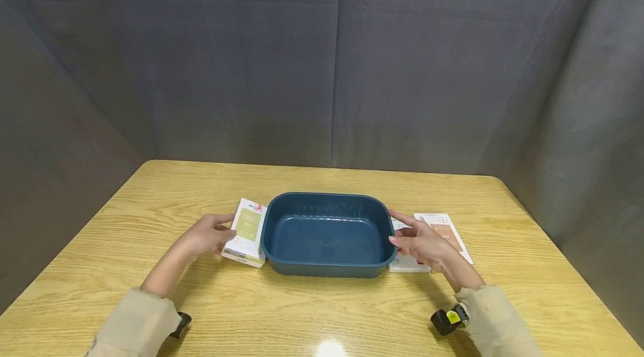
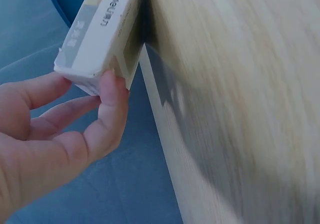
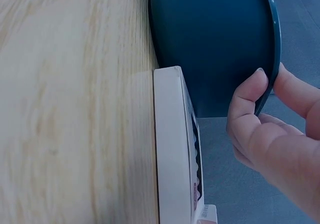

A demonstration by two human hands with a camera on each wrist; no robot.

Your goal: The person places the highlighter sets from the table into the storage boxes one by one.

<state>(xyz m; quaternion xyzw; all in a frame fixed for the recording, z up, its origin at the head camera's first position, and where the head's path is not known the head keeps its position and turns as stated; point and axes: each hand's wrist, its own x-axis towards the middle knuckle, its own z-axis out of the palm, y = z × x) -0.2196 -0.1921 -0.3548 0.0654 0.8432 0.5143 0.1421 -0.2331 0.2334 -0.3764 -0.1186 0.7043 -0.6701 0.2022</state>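
Observation:
A dark blue basin (image 1: 327,269) stands mid-table, its inside showing no contents. My left hand (image 1: 207,234) holds the outer end of a white box with a yellow-green panel (image 1: 247,225), just left of the basin; the left wrist view shows fingers (image 2: 112,103) on the box's end (image 2: 90,43). At the basin's right end, my right hand (image 1: 422,242) touches the rim. In the right wrist view that hand (image 3: 280,129) pinches the basin's edge (image 3: 274,38). A white box (image 1: 410,265) lies partly under the right hand, against the basin.
Another white box with an orange-brown panel (image 1: 446,234) lies to the right, beyond my right hand. The wooden table (image 1: 282,323) has grey curtains (image 1: 241,66) behind it and at both sides. Black wrist devices show near both sleeves.

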